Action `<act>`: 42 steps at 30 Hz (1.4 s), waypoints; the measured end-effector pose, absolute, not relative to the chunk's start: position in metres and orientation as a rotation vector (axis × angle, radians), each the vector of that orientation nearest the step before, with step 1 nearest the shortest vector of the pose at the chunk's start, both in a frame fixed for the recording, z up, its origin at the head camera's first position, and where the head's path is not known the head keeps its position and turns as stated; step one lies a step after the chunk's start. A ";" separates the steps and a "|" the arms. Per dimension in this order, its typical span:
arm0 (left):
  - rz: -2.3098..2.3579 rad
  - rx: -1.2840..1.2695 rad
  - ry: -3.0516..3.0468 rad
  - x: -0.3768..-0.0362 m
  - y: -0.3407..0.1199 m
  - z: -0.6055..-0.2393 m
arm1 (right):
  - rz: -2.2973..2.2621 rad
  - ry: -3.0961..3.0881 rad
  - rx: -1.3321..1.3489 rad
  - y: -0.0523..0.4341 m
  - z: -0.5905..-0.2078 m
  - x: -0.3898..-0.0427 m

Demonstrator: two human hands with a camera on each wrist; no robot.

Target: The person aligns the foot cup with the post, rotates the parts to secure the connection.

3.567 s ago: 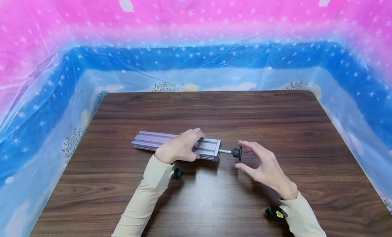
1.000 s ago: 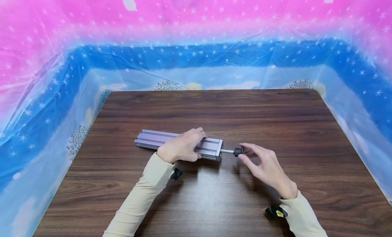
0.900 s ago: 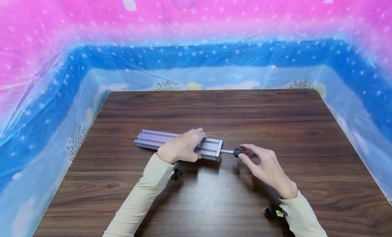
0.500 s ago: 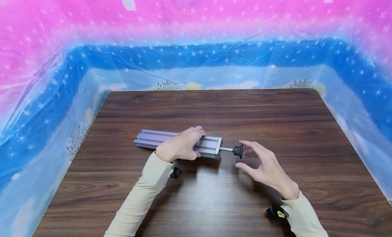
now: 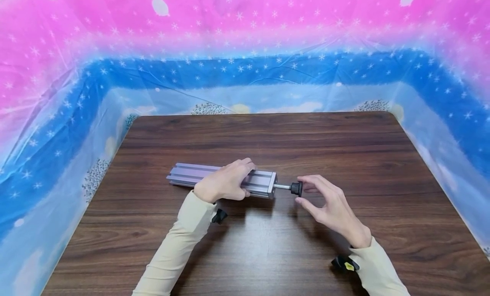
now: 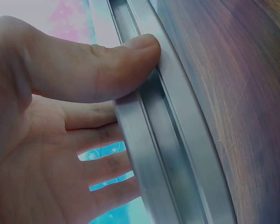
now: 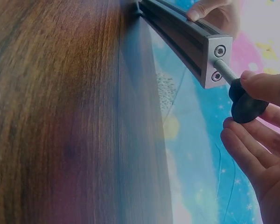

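A silver aluminium extrusion [image 5: 262, 183] with grooved sides lies slanted over the table. My left hand [image 5: 226, 181] grips it near its right end, thumb [image 6: 140, 49] on the near groove and fingers over the far side. Two bolt heads show on the square end plate [image 7: 218, 60]. From it sticks out the threaded stem [image 7: 227, 70] of a black levelling foot [image 5: 296, 189]. My right hand [image 5: 333, 206] holds the foot's round base, thumb on one side and fingertips on the other, as the right wrist view shows.
Dark wood-grain table [image 5: 264, 138] lies under both hands. A pink and blue snowflake-print cloth [image 5: 245, 70] hangs around its back and sides. Black wrist cameras [image 5: 345, 263] are strapped below both hands.
The right fingers pinched the foot about one second ago, spread off it half a second ago, and now close in around it again. The left hand keeps its grip on the extrusion.
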State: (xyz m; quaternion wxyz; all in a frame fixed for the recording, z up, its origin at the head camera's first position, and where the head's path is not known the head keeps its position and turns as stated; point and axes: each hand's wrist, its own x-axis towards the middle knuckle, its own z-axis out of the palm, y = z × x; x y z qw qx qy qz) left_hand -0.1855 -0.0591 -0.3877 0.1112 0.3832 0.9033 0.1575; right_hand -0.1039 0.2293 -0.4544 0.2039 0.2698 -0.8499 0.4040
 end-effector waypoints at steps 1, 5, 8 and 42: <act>0.461 1.122 2.653 -0.185 -0.059 -0.387 | 1.117 -2.377 0.748 0.230 -0.455 -0.104; 0.463 1.113 2.649 -0.185 -0.059 -0.386 | 1.087 -2.400 0.723 0.230 -0.455 -0.104; 0.466 1.107 2.645 -0.184 -0.058 -0.386 | 1.074 -2.418 0.705 0.230 -0.454 -0.104; 0.498 1.090 2.625 -0.186 -0.058 -0.386 | 1.025 -2.329 0.799 0.233 -0.454 -0.105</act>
